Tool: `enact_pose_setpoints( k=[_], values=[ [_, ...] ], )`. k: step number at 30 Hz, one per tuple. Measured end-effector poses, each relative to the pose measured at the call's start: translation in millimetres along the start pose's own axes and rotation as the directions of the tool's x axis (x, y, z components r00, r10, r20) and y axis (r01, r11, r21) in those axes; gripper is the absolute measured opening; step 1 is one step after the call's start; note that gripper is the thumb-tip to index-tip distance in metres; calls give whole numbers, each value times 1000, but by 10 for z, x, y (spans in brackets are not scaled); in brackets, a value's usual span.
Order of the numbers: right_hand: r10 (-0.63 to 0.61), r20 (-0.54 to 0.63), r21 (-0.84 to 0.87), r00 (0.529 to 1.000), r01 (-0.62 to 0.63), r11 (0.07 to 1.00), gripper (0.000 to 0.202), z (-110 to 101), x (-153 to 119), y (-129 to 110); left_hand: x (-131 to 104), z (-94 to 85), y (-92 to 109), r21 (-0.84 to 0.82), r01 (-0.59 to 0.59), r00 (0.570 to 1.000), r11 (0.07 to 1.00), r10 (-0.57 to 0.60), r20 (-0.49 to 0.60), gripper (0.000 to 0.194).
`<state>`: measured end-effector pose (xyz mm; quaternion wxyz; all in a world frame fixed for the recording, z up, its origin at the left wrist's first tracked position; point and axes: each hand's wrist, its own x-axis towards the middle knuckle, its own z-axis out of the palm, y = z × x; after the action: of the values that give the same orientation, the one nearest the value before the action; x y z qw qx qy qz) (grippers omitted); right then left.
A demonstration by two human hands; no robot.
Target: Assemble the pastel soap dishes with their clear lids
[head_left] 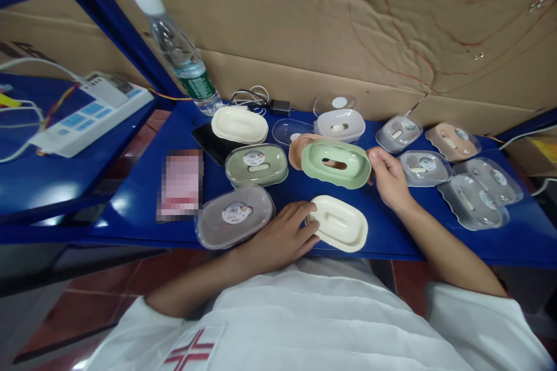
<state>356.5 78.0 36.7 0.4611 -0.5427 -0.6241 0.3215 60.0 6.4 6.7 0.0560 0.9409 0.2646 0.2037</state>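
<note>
Cardboard backs the blue desk. Right hand, three o'clock, pinches a green tray; left hand, six o'clock, loosely spread, touches a cream tray.

The green dish was a pale, glossy oval with raised walls, a gently wavy rim and 1 long, round-ended slot through the middle of its floor. Its hollow side faced the camera. The right hand gripped its right end, and its left part overlapped an orange dish. Whether its base touched the desk could not be told.

The cream tray was a shallow oval with a smooth rim and 1 long, rounded shape moulded in its middle. It lay near the desk's front edge, slightly askew, with the left hand's fingers at its left end.
</note>
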Motion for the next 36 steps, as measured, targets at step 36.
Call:
enact_pose_setpoints(
  k=[36],
  values=[
    [-124, 788, -316, 603, 569, 759, 21, -367, -457, -593, -70, 56, -38, -18, -79, 971, 997, 73, -228, 12]
  ],
)
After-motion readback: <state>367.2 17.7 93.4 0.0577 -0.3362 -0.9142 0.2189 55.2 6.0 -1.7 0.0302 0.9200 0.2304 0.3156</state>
